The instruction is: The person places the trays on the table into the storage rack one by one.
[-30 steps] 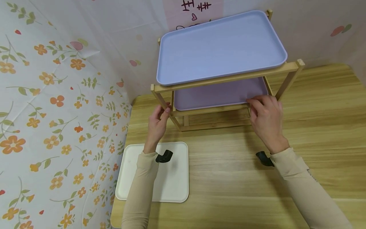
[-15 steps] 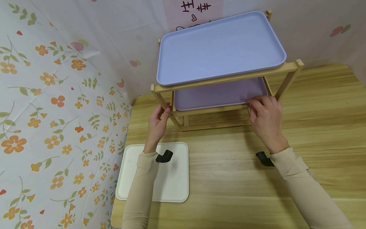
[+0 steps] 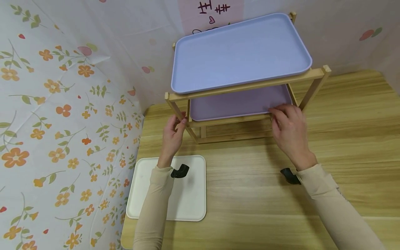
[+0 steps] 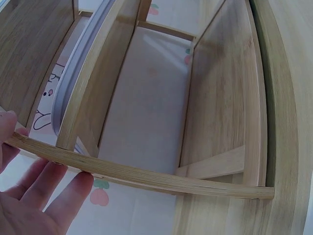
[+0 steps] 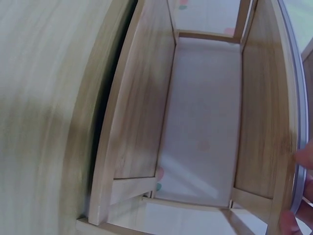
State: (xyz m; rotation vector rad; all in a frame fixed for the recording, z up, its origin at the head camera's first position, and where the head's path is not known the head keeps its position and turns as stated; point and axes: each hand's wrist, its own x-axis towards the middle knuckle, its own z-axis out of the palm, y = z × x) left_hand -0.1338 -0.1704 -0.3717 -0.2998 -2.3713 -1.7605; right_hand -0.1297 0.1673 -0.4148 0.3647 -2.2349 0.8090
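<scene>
A wooden shelf rack [image 3: 250, 85] carries a light blue tray [image 3: 240, 52] on its top level and a purple tray [image 3: 231, 103] on the level below. My left hand [image 3: 172, 140] grips the front left post; in the left wrist view its fingers [image 4: 73, 196] lie across the post from the thumb. My right hand [image 3: 290, 133] pinches the front rim of the purple tray near its right end, against the shelf edge. In the right wrist view only the fingertips [image 5: 305, 156] show, at the tray's rim [image 5: 299, 98].
A white tray [image 3: 187, 205] lies on the wooden table [image 3: 243, 194] at left, partly under the left forearm. The rack's bottom shelf [image 5: 142, 107] sits just above the tabletop. Behind and to the left hangs a flower-printed cloth [image 3: 78, 139]. A black curved piece [image 3: 180, 171] shows at each wrist.
Very little differs. The right wrist has dropped slightly toward me, and the rack's right end appears a touch further left. Both hands keep their places on the rack and tray.
</scene>
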